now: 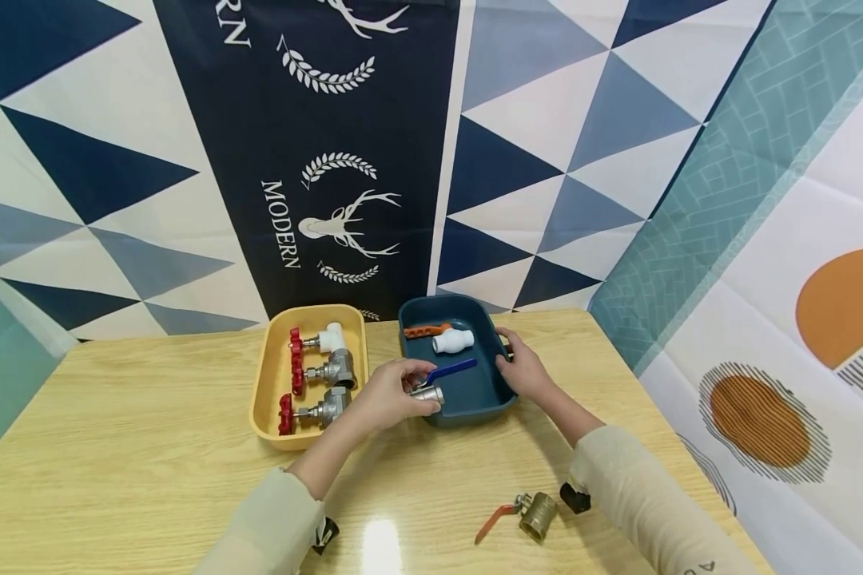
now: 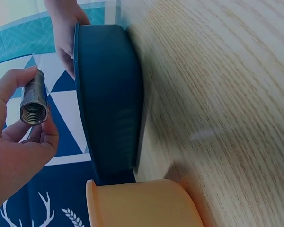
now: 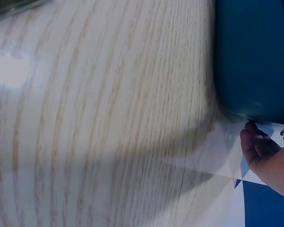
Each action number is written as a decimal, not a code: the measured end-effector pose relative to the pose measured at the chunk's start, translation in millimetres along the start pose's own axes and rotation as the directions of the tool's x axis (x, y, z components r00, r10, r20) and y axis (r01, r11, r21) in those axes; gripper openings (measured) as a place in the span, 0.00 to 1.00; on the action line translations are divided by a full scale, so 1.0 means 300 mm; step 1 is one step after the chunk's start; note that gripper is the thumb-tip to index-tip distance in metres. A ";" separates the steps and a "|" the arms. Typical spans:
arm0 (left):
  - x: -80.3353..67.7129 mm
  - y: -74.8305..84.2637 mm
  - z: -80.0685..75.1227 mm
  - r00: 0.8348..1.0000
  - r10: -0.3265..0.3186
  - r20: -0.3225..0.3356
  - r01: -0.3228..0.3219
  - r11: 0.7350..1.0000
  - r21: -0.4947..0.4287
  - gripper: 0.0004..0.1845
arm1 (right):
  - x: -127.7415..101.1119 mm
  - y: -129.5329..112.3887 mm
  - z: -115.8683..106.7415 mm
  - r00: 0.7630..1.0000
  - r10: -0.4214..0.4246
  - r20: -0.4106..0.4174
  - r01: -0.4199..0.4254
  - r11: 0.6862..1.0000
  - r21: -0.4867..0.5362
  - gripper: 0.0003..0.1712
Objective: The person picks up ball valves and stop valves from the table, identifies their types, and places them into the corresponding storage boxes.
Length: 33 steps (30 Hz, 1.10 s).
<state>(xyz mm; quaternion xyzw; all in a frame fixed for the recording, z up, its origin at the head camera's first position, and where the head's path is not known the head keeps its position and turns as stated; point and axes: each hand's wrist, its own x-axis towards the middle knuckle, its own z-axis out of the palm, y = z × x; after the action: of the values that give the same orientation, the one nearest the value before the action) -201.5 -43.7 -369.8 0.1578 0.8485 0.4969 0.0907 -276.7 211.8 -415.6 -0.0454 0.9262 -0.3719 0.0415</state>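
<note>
My left hand (image 1: 391,393) pinches a metal ball valve (image 1: 427,394) with a blue lever, holding it over the left front edge of the dark blue tray (image 1: 467,417). In the left wrist view the valve's threaded open end (image 2: 34,112) faces the camera, between thumb and fingers. On the tray's right side, my right hand (image 1: 525,367) grips the rim, thumb at the edge. Inside that tray lie a white plastic valve body (image 1: 453,341) and an orange lever handle (image 1: 427,330); whether these two are joined is hard to tell.
Left of the blue tray stands a yellow tray (image 1: 258,399) holding several valves with red handwheels (image 1: 286,414). A brass ball valve (image 1: 538,517) with a red lever lies on the wooden table (image 1: 151,447) near my right sleeve. A patterned wall covering (image 1: 359,160) rises behind the trays.
</note>
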 end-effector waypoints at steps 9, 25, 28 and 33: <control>0.026 -0.022 0.007 1.000 -0.031 0.001 0.031 0.999 -0.009 0.27 | -0.005 -0.002 0.005 1.000 0.005 -0.002 -0.005 1.000 0.008 0.30; 0.074 -0.001 0.017 1.000 0.000 0.003 0.000 1.000 0.020 0.28 | -0.014 0.006 0.007 1.000 -0.003 -0.012 0.003 1.000 0.013 0.31; 0.085 0.002 0.018 1.000 -0.007 0.006 0.007 1.000 0.015 0.28 | -0.014 0.003 0.007 1.000 -0.003 -0.017 0.003 1.000 0.013 0.31; 0.099 0.005 0.013 1.000 -0.009 0.009 0.009 1.000 0.023 0.28 | -0.014 -0.005 0.003 1.000 -0.004 -0.027 0.004 1.000 0.018 0.30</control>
<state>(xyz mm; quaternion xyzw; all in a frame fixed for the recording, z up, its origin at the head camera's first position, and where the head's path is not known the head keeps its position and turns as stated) -227.8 -29.2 -370.3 0.1570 0.8544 0.4861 0.0950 -272.5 210.4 -414.9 -0.0419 0.9233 -0.3807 0.0287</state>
